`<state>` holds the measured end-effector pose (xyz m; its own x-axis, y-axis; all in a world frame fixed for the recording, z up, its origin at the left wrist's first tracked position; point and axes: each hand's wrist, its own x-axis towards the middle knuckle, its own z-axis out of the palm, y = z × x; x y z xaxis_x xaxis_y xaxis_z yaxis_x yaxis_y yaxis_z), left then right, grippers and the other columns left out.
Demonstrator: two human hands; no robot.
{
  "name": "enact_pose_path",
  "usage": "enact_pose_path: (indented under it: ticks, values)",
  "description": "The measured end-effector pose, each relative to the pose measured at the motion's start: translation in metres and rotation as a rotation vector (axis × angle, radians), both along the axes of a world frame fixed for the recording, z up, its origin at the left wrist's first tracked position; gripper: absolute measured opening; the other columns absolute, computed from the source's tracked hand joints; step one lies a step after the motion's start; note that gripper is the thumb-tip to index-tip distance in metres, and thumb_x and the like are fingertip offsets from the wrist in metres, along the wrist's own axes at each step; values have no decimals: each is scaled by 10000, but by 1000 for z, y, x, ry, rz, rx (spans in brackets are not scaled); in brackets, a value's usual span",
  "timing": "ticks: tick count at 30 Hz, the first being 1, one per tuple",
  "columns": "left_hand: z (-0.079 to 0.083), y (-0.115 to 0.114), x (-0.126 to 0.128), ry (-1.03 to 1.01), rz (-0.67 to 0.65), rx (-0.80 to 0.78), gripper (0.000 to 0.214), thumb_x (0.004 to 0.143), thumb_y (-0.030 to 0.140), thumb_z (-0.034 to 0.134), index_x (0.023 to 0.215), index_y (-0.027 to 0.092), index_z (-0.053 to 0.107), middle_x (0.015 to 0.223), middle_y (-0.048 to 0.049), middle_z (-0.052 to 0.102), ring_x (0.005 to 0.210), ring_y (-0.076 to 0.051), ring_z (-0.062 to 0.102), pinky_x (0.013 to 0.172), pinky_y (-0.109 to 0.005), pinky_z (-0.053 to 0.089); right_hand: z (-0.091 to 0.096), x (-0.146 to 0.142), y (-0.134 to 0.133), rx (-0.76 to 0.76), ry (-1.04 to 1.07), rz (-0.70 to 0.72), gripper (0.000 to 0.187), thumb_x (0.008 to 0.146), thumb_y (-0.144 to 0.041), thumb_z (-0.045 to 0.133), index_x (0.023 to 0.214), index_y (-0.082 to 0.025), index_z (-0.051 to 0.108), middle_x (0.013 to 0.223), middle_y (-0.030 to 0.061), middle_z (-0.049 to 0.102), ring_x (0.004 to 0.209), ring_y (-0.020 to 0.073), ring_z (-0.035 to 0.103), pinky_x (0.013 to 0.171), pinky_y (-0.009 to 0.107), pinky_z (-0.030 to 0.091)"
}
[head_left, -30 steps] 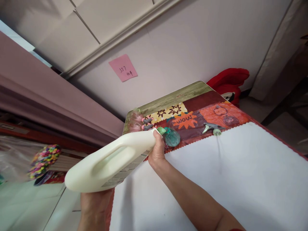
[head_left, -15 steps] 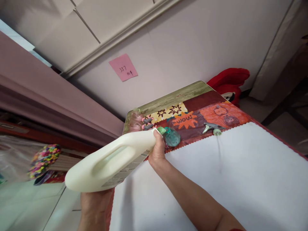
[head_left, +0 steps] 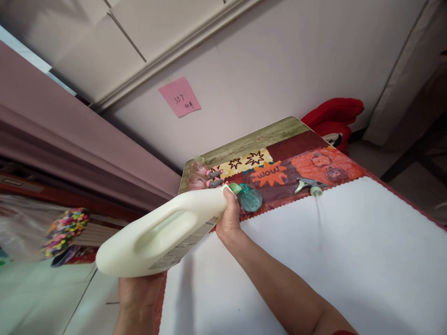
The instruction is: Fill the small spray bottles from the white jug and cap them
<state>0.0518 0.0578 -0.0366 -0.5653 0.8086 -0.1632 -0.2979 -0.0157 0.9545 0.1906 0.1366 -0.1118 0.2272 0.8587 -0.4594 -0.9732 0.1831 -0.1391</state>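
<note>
Jug (head_left: 150,256) is leaning toward two-o'clock bottle (head_left: 251,200); your left hand (head_left: 139,295) and right hand (head_left: 229,215) are grasping it; better tilting slowly.

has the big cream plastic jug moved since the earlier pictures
No, the big cream plastic jug shows no clear shift against the square pink paper note.

Cream jug (head_left: 164,225) in right grip (head_left: 229,213), near teal bottle (head_left: 252,199)
</note>
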Motion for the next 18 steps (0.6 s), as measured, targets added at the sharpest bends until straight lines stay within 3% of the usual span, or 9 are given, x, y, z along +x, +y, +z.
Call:
enact_pose_path:
  ticks: [6,13,18]
  values:
    - [1,2,-1,127,-12,-60,370,897,368,565,1207,280,747,1132,-84,771,1097,-381,696,761,-546,665,0,0,0,2,2,1,436,670,-462,807,991,-175,737,877,36,798,774,213,714,710,324,581]
    - [8,0,12,100,4,-35,385,848,344,632,1217,291,727,1163,-74,763,1156,-392,676,793,-565,656,-1,0,0,3,-3,11,445,678,-466,800,1008,-173,741,903,45,806,797,218,723,711,322,579]
    - [6,-1,9,123,-26,-33,392,830,369,663,1205,279,734,1135,-73,763,1154,-386,670,825,-549,649,0,1,0,-9,5,8,422,680,-449,801,998,-179,735,884,40,807,786,220,724,695,323,577]
